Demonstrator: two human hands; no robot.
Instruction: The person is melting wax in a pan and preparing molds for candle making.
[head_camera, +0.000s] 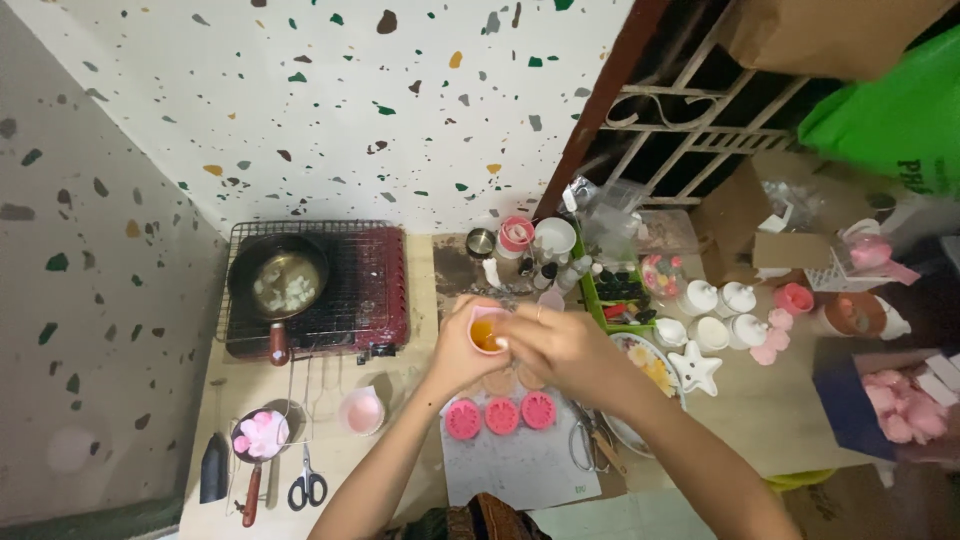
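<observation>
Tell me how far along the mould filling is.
Apparently done: three round pink moulds sit in a row on the white sheet. In hand: the left hand holds a small pink cup of orange liquid, the right hand at its rim. Left: white chunks in the pan on the stove.

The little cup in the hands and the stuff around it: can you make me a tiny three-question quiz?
1. True or false: the pan sits on the stove.
2. How many round pink molds lie in a row below the hands?
3. The cup held by the left hand and right hand contains: A) orange stuff B) blue stuff C) nothing.

Key: 1 true; 2 three; 3 A.
</observation>
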